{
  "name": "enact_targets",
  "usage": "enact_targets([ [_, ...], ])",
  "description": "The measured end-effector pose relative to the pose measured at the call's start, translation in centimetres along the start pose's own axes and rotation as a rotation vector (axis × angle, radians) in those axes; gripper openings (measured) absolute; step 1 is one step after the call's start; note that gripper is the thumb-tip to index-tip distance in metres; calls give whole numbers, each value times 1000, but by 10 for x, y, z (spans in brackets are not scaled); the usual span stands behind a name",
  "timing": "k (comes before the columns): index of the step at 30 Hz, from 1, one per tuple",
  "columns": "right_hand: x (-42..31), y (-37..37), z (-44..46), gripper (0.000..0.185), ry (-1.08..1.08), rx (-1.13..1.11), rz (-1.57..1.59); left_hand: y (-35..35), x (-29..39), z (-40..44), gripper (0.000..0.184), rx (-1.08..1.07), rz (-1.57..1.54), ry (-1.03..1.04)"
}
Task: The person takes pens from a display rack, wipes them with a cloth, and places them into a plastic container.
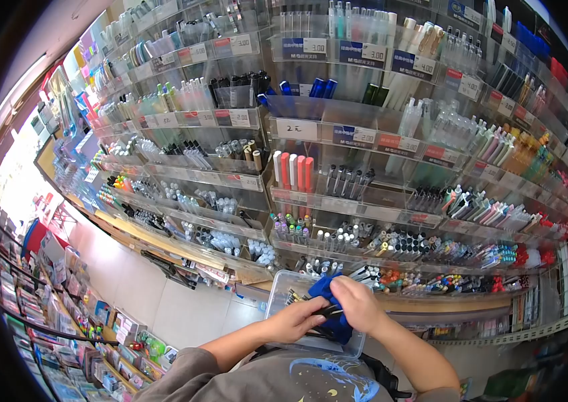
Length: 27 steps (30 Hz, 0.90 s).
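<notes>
My left hand [295, 321] is closed around a few dark pens [331, 310], whose ends stick out toward the right. My right hand [359, 305] grips a bunched blue cloth [324, 288] against those pens; part of the cloth hangs below. Both hands are over a clear plastic box [280, 284] in front of my body. Some slim pens with gold-coloured parts [295, 295] lie inside the box, partly hidden by my hands and the cloth.
A tall rack of clear shelves [337, 204] full of pens, with price labels [297, 128], curves around me. Its wooden ledge [445, 305] runs just beyond the box. Stationery displays [69, 295] stand at lower left, beside the tiled floor [163, 295].
</notes>
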State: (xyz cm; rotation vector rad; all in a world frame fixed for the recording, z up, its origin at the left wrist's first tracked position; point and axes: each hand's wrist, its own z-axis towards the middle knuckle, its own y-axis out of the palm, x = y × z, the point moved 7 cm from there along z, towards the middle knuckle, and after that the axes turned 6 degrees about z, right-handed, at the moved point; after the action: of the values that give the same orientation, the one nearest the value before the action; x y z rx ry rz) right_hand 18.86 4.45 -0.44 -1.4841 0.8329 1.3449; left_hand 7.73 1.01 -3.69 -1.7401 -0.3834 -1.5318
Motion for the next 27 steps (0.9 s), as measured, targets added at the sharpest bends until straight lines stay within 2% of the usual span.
enact_targets([
  [1, 13, 0, 2, 33, 71, 0, 101, 2, 5, -3, 17, -44, -40, -30],
  [3, 22, -13, 4, 32, 70, 172, -49, 2, 16, -4, 17, -34, -133, 36],
  [8, 40, -15, 2, 33, 101, 158, 106, 1, 7, -4, 18, -11, -172, 20],
  [11, 27, -28, 1, 32, 20, 208, 148, 3, 0, -6, 18, -135, -183, -83],
  [15, -1, -52, -7, 30, 80, 256, 392, 13, -21, -8, 26, -332, 255, -52],
  [17, -15, -69, -9, 29, 16, 261, 394, 22, -34, -8, 29, -388, 430, -153],
  [18, -31, -69, -10, 29, 18, 267, 477, 26, -44, -9, 31, -381, 466, -125],
  [19, -51, -68, -13, 29, 21, 272, 561, 28, -45, -10, 32, -463, 556, -222],
  [21, -55, -71, -14, 29, -16, 261, 491, 36, -66, -11, 31, -424, 733, -49],
  [22, -43, -73, -15, 29, -36, 248, 437, 30, -56, -6, 30, -379, 711, 14],
  [24, -38, -69, -16, 29, -32, 216, 375, 13, -26, 6, 28, -298, 667, 144],
  [27, -31, -56, -14, 28, 5, 200, 461, -48, 60, 35, 23, -128, 581, 194],
])
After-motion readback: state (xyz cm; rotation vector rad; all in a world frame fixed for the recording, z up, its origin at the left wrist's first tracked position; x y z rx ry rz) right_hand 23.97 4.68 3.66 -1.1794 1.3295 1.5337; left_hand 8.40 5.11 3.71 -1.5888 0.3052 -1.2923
